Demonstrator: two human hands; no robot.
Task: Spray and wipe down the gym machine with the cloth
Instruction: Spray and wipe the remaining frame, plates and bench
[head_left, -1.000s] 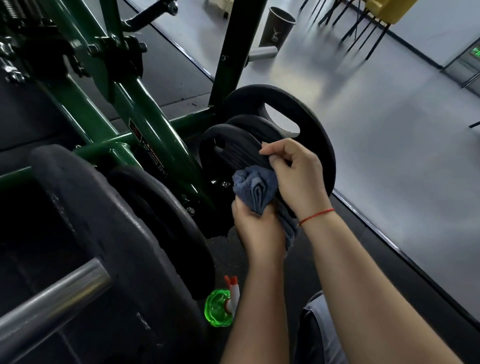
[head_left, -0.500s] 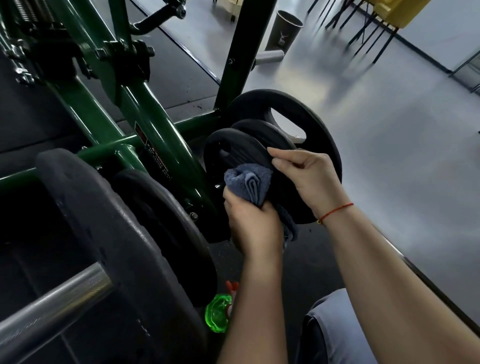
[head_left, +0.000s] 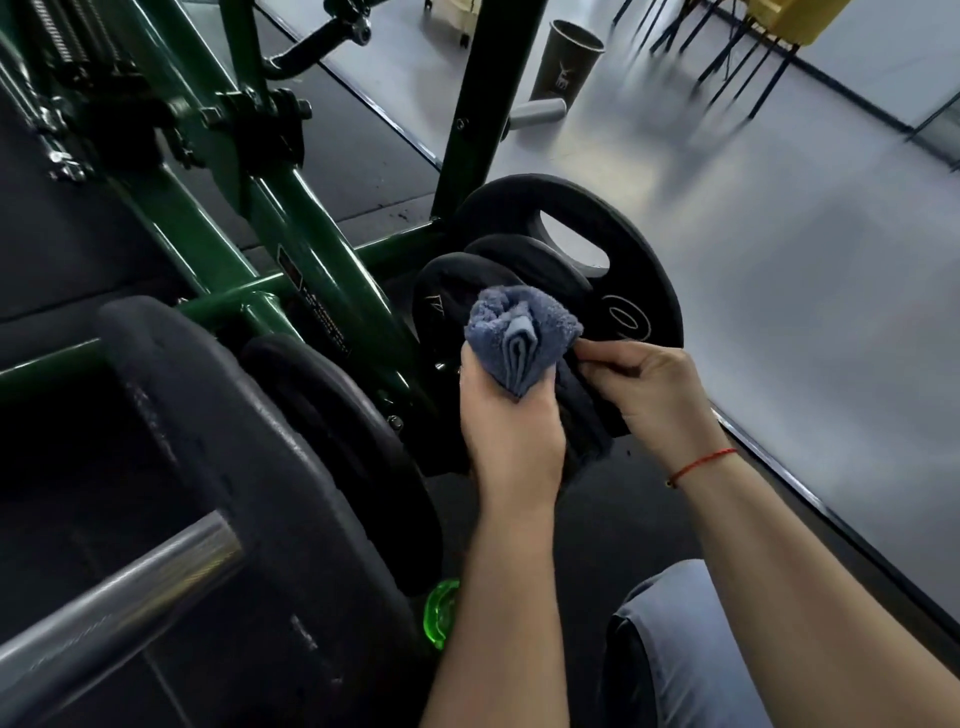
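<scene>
**Head-Worn View, One Camera**

Wide-angle lens at the wearer's head, pitched forward and down, close above the left hand (head_left: 511, 441) and right hand (head_left: 660, 395). The green machine frame (head_left: 311, 249) fills the left; the grey floor (head_left: 779, 260) slants across the upper right.

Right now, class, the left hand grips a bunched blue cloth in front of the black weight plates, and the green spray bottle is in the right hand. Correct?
Not quite. The head view shows the green spray bottle on the floor; the right hand pinches the blue cloth that the left hand grips. The rest holds.
</scene>
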